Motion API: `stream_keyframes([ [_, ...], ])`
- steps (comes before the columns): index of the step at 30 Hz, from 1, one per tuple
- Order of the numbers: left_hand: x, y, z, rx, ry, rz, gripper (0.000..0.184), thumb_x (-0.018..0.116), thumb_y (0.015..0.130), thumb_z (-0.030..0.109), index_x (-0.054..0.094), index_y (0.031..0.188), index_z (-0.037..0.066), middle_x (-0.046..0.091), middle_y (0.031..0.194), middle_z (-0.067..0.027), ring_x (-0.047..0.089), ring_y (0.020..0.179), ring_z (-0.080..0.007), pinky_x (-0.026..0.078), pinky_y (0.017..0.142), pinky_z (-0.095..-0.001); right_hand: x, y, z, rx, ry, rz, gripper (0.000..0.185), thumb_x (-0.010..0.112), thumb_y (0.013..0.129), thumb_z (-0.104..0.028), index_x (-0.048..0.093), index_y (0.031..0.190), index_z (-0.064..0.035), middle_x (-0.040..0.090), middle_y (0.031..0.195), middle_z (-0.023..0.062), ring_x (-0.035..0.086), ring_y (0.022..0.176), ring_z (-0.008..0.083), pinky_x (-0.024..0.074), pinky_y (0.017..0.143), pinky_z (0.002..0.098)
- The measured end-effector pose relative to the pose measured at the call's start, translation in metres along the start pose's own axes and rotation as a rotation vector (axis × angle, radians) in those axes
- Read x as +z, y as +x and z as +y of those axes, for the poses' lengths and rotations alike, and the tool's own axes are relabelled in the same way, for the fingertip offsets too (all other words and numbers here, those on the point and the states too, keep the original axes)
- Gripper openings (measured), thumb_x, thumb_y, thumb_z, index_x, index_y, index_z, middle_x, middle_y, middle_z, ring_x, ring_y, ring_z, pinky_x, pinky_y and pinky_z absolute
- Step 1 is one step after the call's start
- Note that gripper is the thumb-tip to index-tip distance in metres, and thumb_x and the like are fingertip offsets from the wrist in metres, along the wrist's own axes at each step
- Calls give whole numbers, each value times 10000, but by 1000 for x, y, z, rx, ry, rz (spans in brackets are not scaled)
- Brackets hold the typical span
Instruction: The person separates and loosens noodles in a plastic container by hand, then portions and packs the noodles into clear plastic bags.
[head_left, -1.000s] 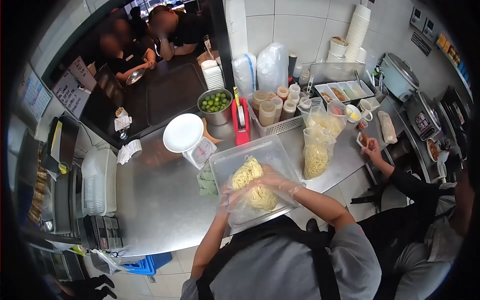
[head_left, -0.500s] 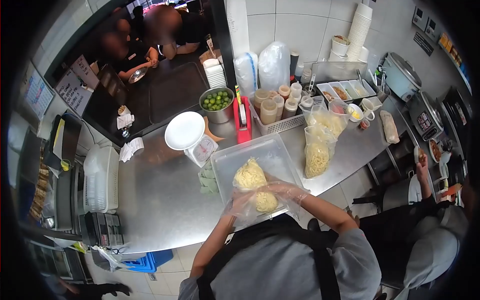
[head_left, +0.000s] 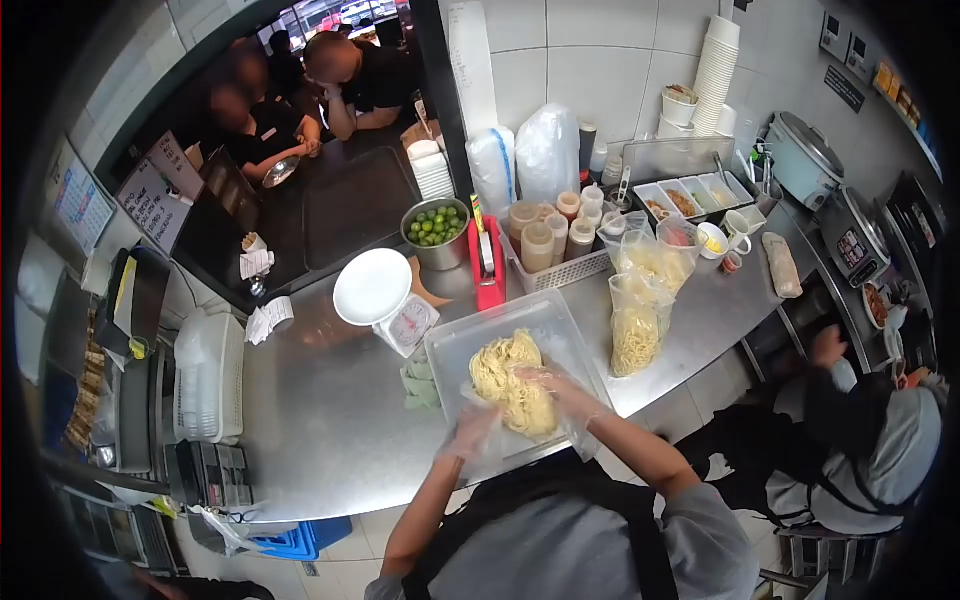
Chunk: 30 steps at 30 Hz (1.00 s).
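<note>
A heap of yellow noodles lies loosely in a shallow translucent plastic tray on the steel counter. Both of my hands wear clear, loose plastic gloves. My right hand reaches onto the noodles from the right, fingers stretched out over the top of the heap. At the heap's lower left edge is my left hand; crumpled glove plastic blurs its fingers, so their closure cannot be made out. Right of the tray, clear bags of noodles stand on the counter.
A white dial scale and green cloth sit left of the tray. Behind it are a red tape dispenser, a pot of green limes and a basket of sauce bottles. A co-worker is at right.
The noodles, earlier in two rounded clumps at my hands, now form one looser, spread heap. My right hand has moved onto its top. The co-worker at right has shifted and lowered an arm.
</note>
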<state>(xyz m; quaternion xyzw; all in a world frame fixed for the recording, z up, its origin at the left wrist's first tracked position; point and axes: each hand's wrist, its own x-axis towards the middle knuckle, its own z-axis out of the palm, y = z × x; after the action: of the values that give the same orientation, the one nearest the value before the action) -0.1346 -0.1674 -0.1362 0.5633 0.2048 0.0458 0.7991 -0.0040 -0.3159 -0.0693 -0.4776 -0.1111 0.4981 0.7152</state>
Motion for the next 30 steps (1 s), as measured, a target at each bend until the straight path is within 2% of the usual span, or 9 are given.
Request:
stream_keyframes([
  [3,-5,11,-30,-100,-255,3,536,648,810,35,432,1301,30,529,1231,-84,535,1094,-176,462,906,-326,-13,15,31,40,67,-76,954,729,763,-286,104,1427,-7,377,1362,159,406,1252,248,344,1036,344],
  [6,-45,36,-67,-213,-299,-75,567,651,810,42,408,1322,23,520,1245,-80,524,1113,-171,445,926,-326,-23,13,42,-240,-583,-69,1126,777,704,-293,-31,1438,-20,238,1436,186,256,1339,275,248,1089,362],
  [9,-6,37,-32,244,-344,36,550,660,800,38,437,1303,9,543,1217,-94,539,1093,-165,450,917,-317,-1,9,17,-362,-606,-90,1277,827,635,-251,-155,1422,-33,114,1476,192,128,1377,282,168,1114,359],
  [13,-25,7,7,95,219,61,623,703,760,55,412,1307,-10,539,1237,-109,487,1161,-162,391,985,-311,-5,-2,-3,-255,-429,-144,1317,851,593,-167,-165,1420,-32,173,1467,192,137,1378,278,162,1117,360],
  [17,-11,1,53,357,200,-52,745,786,689,142,398,1309,1,557,1219,-104,474,1172,-155,374,1000,-307,-22,14,-9,-445,-770,-199,1268,851,589,-255,-61,1440,-27,224,1442,215,174,1366,300,175,1112,370],
  [20,-12,-4,56,-28,238,-204,871,777,661,20,285,1379,26,487,1288,-75,481,1164,-167,391,995,-309,-25,15,-6,-436,-1007,-168,1218,841,572,-363,55,1448,-51,289,1396,236,232,1336,345,195,1102,391],
  [23,-5,15,21,194,326,-74,863,770,657,1,290,1373,22,453,1321,-75,451,1197,-166,366,1026,-329,-31,30,13,-508,-1154,-207,1201,851,548,-339,104,1444,-55,305,1384,229,254,1322,361,211,1097,403],
  [27,-9,26,-4,158,311,-46,807,740,691,-9,297,1366,7,484,1293,-89,485,1167,-176,377,1020,-323,-17,37,29,-560,-1264,-45,960,786,621,-353,279,1383,-63,412,1308,201,350,1260,369,257,1072,428],
  [30,-21,39,-44,117,-153,31,684,738,711,17,384,1296,7,534,1223,-90,523,1110,-173,417,981,-317,-35,52,29,-607,-1326,-168,859,756,653,-355,340,1352,-79,443,1282,193,381,1234,362,274,1058,431],
])
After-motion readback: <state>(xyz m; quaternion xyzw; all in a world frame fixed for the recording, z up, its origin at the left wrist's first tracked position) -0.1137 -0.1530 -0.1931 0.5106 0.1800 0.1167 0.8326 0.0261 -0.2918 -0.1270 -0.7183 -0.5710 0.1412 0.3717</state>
